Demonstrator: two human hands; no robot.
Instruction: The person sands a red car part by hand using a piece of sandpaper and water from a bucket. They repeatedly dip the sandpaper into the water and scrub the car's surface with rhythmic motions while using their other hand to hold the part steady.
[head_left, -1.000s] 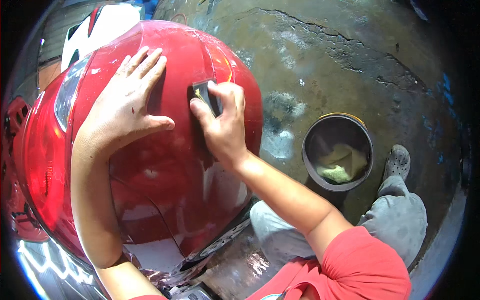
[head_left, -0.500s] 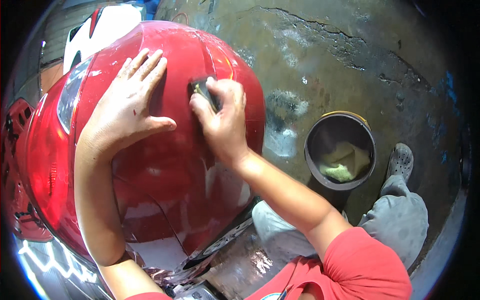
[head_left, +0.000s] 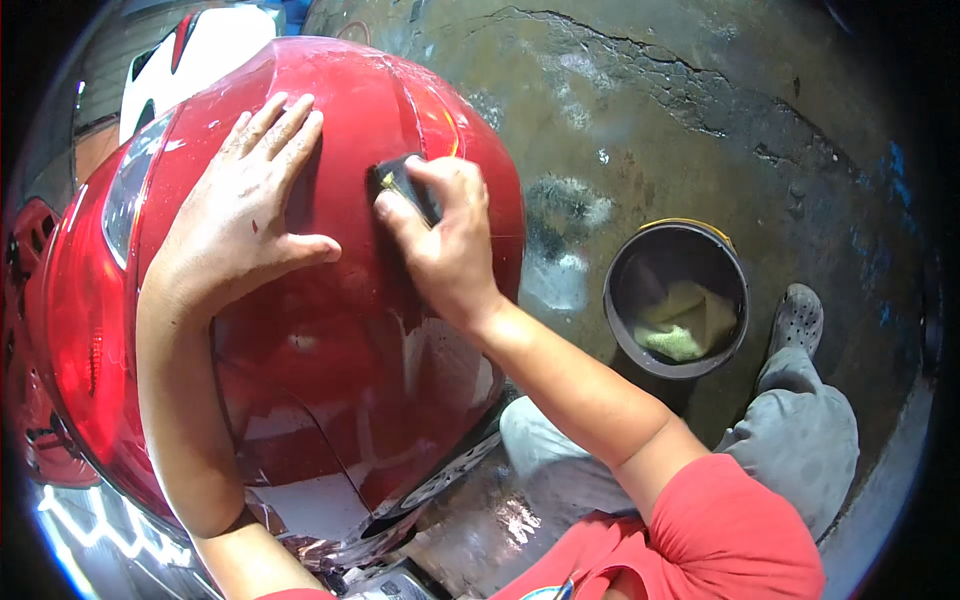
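Observation:
My left hand (head_left: pixel 240 200) lies on the red car body (head_left: pixel 330 390), fingers stretched out and pointing away from me, thumb out to the right. To its right, my right hand (head_left: pixel 445 250) grips a dark rectangular block (head_left: pixel 392 178) with a small yellowish patch on it, pressed to the paint. The block's underside and my fingertips on its far side are hidden. A red lamp lens (head_left: pixel 85 340) and a clear lens (head_left: pixel 140 190) are on the car left of my left hand.
A dark bucket (head_left: pixel 628 260) with a yellow handle stands on the wet, cracked concrete floor (head_left: pixel 640 130), holding a pale green cloth (head_left: pixel 672 340). My foot in a grey clog (head_left: pixel 798 320) is beside it. A white panel or vehicle (head_left: pixel 200 55) is at the upper left.
My right hand and the block have shifted slightly left along the paint. My left hand also appears a little further left in view and stays spread on the car.

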